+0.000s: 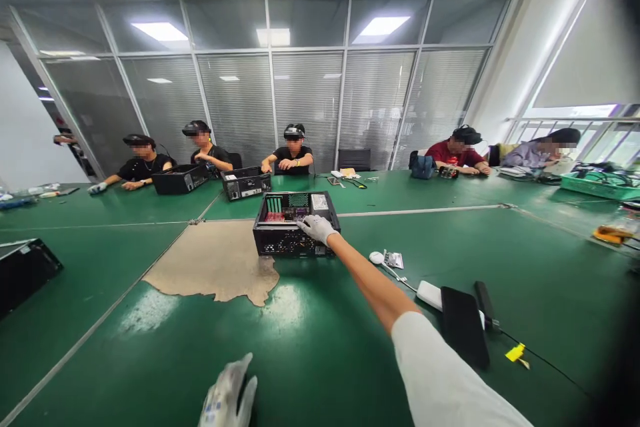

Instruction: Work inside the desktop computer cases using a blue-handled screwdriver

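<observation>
Computer case (287, 241) lay beneath right hand (316, 228), grip impossible to tell, left hand (227, 392) fingers apart, cut off below

Head-worn view, facing forward and down, across green table (345, 360)

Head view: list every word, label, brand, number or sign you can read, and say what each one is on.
No text can be read in this picture.
Pale label-like patch inside the open computer case: too small to read.
Blue marks on the gloved left hand: too blurred to read.
Yellow tag-like piece: no legible writing.
</observation>
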`<control>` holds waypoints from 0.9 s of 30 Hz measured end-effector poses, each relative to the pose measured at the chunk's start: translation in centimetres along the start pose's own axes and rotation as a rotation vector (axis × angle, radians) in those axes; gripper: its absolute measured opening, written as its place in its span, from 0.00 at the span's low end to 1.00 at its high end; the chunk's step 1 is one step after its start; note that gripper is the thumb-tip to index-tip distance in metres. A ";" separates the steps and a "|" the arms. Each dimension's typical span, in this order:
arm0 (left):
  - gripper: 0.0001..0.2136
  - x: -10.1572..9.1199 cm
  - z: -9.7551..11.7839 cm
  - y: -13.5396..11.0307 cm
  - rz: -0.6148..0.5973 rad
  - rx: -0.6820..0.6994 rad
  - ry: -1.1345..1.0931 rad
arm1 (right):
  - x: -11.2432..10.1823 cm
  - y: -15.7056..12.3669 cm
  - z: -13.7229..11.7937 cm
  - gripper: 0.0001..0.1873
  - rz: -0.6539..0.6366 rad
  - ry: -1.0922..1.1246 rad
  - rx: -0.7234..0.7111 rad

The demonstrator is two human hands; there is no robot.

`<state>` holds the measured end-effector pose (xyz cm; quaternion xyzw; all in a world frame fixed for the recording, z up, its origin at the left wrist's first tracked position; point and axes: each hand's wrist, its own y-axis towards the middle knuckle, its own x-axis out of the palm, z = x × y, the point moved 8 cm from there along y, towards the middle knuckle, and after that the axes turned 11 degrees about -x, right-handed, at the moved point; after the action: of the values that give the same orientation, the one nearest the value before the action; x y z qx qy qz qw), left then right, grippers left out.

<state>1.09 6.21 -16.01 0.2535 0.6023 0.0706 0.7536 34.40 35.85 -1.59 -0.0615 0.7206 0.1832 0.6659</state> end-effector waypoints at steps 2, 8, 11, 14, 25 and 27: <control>0.21 -3.2 0.2 2.5 0.017 0.042 -0.052 | 0.1 -2.1 -0.8 0.27 0.026 0.020 -0.024; 0.31 -9.6 6.9 14.8 0.080 0.153 -0.066 | -0.7 -12.8 -4.3 0.31 0.125 0.059 -0.102; 0.33 -8.2 10.5 17.8 0.007 0.231 -0.061 | -0.8 -17.4 -5.5 0.29 0.060 0.168 -0.183; 0.24 -4.5 11.0 17.9 -0.312 0.156 0.016 | 0.1 -18.2 -5.6 0.24 -0.098 0.294 -0.261; 0.24 -5.3 13.0 15.7 -0.465 0.365 0.276 | 8.2 -8.7 -12.9 0.18 -0.470 0.230 -0.509; 0.22 -5.2 13.0 15.8 -0.456 0.336 0.245 | 8.8 -9.0 -12.8 0.16 -0.469 0.111 -0.503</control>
<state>15.14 13.84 -2.23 0.2225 0.7332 -0.1707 0.6195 24.51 24.45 -11.29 -0.3976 0.6544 0.1935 0.6134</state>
